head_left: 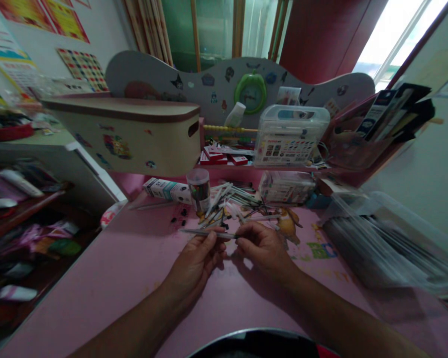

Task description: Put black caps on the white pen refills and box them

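Observation:
A slim pen (194, 231) lies nearly level between my two hands, above the desk. My left hand (196, 256) is closed around its barrel, with thumb and fingertips pinching it near the middle. At the right end, where the pen looks dark, my right hand (267, 248) pinches it with thumb and forefinger; its fingers hide that tip. Just beyond my hands is a loose heap of pen parts (242, 198), with pale tubes and dark thin pieces. Several small black caps (183, 222) lie left of the heap. A clear cup (198, 186) holding dark pieces stands beside them.
A clear plastic bin (388, 204) of long thin pens or tubes sits on the right of the pink desk (134, 278). Behind are a long white carton (168, 190), a lidded cream box (153, 144) and a clear handled case (291, 136). Crowded shelves (26, 214) stand at left.

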`<state>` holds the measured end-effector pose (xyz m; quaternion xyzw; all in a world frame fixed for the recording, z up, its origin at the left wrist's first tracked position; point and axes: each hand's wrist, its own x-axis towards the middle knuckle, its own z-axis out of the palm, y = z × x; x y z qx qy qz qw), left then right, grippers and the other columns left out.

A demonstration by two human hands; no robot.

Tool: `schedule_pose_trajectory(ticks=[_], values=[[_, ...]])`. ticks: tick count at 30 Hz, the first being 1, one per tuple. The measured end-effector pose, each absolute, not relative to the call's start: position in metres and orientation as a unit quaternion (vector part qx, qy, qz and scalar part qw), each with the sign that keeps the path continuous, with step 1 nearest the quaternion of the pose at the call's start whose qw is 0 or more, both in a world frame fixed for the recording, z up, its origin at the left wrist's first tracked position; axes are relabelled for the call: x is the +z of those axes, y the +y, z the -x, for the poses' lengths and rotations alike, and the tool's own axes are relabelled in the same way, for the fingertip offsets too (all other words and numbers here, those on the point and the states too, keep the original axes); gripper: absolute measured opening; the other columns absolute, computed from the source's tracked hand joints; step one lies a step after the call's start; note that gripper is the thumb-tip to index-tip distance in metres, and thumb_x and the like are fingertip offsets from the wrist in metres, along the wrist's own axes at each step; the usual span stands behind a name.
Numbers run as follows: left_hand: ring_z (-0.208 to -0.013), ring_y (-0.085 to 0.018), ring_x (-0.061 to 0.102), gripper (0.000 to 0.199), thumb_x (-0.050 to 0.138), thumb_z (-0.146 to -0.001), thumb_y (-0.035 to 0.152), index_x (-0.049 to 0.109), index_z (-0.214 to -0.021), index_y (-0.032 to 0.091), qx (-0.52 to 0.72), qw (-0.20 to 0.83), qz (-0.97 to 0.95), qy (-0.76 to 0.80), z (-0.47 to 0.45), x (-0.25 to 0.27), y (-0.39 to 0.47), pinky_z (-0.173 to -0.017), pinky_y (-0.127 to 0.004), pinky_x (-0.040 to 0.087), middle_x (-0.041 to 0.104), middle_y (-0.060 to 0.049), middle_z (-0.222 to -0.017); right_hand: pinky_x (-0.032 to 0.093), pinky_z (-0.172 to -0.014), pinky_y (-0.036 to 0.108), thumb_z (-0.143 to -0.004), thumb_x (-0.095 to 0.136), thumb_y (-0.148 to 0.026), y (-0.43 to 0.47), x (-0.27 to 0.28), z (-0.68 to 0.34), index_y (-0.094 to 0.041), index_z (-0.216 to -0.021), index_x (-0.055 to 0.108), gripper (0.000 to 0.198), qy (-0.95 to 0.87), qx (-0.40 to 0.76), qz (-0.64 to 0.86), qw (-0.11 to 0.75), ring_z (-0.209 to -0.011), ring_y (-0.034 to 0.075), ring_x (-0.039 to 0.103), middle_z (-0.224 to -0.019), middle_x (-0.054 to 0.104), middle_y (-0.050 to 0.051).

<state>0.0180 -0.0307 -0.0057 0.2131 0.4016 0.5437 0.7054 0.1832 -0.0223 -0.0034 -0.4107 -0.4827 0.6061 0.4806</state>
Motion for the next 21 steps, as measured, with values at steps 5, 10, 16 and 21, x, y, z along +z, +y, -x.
schedule_pose_trajectory(ticks=[5,10,16,21], values=[[-0.055,-0.013,0.06,0.031,0.086,-0.071,0.031,0.074,-0.093,0.013,0.534,0.701,-0.259,0.396,-0.017,-0.007,-0.029,-0.048,-0.021,0.049,0.068,-0.003,-0.064,0.039,-0.055,0.022,-0.08,0.066,-0.023,-0.026,-0.004,-0.182,-0.02,-0.085,0.064,0.006,-0.469,0.614,0.422,0.473,-0.067,0.012,0.051,-0.076,0.056,-0.002],[-0.052,-0.012,0.057,0.03,0.084,-0.073,0.03,0.074,-0.096,0.014,0.525,0.701,-0.282,0.392,-0.016,-0.007,-0.03,-0.046,-0.021,0.046,0.067,-0.003,-0.063,0.034,-0.051,0.023,-0.091,0.059,-0.035,-0.022,-0.007,-0.187,-0.019,-0.073,0.058,0.023,-0.526,0.568,0.456,0.44,-0.059,0.012,0.044,-0.064,0.049,-0.002],[-0.052,-0.012,0.057,0.03,0.083,-0.073,0.032,0.074,-0.096,0.014,0.523,0.697,-0.29,0.395,-0.015,-0.008,-0.03,-0.046,-0.021,0.045,0.066,-0.002,-0.062,0.038,-0.053,0.023,-0.089,0.058,-0.031,-0.025,-0.003,-0.188,-0.023,-0.101,0.058,0.014,-0.512,0.607,0.42,0.438,-0.061,0.012,0.049,-0.076,0.054,-0.002],[-0.051,-0.012,0.056,0.03,0.082,-0.074,0.033,0.074,-0.096,0.015,0.518,0.693,-0.3,0.401,-0.014,-0.008,-0.031,-0.046,-0.022,0.045,0.065,-0.001,-0.062,0.039,-0.057,0.022,-0.085,0.053,-0.015,-0.029,0.007,-0.187,-0.021,-0.088,0.056,0.008,-0.606,0.502,0.448,0.424,-0.065,0.012,0.05,-0.075,0.054,-0.002]])
